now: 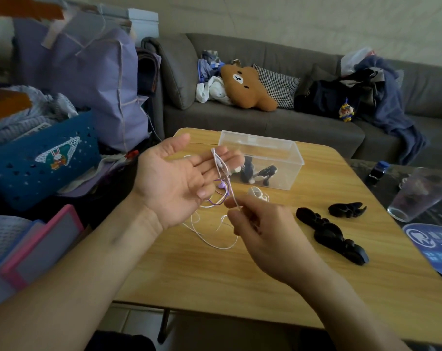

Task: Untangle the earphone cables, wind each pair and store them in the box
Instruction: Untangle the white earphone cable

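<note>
My left hand (179, 176) is held palm up above the wooden table (215, 274), fingers straight, with a thin white and purple earphone cable (221, 171) draped across the fingertips. My right hand (255, 224) pinches the same cable lower down between thumb and forefinger. Loose loops of the cable (215, 241) trail onto the table, with purple earbuds (221, 186) hanging under my left fingers. A white earbud (255, 192) lies on the table. The clear plastic box (285, 148) stands behind, with wound black earphones (263, 172) inside.
Two black clips (331, 234) (346, 209) lie on the table to the right. A drinking glass (417, 196) and a dark bottle (378, 171) stand on a dark surface at far right. A grey sofa (265, 122) is behind, a blue basket (37, 168) at left.
</note>
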A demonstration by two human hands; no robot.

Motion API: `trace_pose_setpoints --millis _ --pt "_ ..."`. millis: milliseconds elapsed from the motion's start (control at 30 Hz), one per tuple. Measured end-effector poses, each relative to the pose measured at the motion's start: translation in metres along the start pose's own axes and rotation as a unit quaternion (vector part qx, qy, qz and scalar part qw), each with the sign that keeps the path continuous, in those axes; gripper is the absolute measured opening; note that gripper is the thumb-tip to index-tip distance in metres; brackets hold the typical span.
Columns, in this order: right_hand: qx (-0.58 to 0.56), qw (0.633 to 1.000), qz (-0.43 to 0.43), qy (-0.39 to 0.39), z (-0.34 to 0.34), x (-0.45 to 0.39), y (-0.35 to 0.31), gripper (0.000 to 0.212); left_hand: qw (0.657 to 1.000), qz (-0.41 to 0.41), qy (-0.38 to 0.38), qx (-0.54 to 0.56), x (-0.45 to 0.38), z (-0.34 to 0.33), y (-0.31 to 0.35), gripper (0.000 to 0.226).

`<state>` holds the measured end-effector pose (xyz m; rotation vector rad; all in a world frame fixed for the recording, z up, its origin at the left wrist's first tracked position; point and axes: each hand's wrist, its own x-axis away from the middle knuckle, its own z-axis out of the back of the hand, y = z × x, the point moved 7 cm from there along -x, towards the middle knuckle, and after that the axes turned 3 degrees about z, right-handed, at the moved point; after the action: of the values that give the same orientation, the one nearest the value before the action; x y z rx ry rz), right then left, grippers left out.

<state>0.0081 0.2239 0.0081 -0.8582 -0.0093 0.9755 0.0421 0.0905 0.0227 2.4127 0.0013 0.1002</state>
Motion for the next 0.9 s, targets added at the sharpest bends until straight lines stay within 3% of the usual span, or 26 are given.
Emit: trace_pose_setpoints --millis 67,100,167,267,367,500,533,633,767,900 --pt "0.026 0.999 0.015 -0.021 -0.005 0.000 0.001 0.024 0.992 -0.040 0.036 -0.111 0.000 0.000 0.001 0.044" --pt "0.037 0.999 0.028 -0.020 -0.005 0.000 -0.002 0.024 0.972 -0.073 0.064 -0.214 0.001 0.000 0.003 0.032" --pt "0.060 0.994 0.094 0.006 -0.002 0.001 -0.013 0.019 0.904 -0.144 0.084 -0.395 0.004 -0.008 0.006 0.013" --pt "0.100 0.977 0.178 0.067 0.008 0.002 -0.030 0.014 0.821 -0.177 0.044 -0.541 0.006 -0.018 -0.001 0.014" --pt "0.090 0.971 0.186 0.119 0.022 0.003 -0.030 0.020 0.792 -0.144 0.027 -0.593 0.007 -0.019 -0.009 0.023" --pt "0.015 0.976 0.157 0.149 0.037 0.003 -0.020 0.003 0.765 -0.076 0.026 -0.639 0.005 -0.009 -0.011 0.031" --pt "0.007 0.977 0.141 0.163 0.041 0.002 -0.016 0.009 0.754 -0.051 0.025 -0.654 0.004 -0.005 -0.014 0.032" --pt "-0.010 0.983 0.106 0.149 0.046 0.000 -0.002 0.021 0.780 0.020 0.005 -0.626 0.004 0.001 -0.023 0.032" --pt "0.066 0.983 0.120 0.122 0.047 -0.005 0.005 0.010 0.843 0.061 -0.059 -0.530 0.006 -0.003 -0.025 0.024" --pt "0.124 0.979 0.064 0.150 0.054 -0.009 0.026 0.005 0.944 0.027 -0.053 -0.324 0.007 -0.006 -0.010 0.029"
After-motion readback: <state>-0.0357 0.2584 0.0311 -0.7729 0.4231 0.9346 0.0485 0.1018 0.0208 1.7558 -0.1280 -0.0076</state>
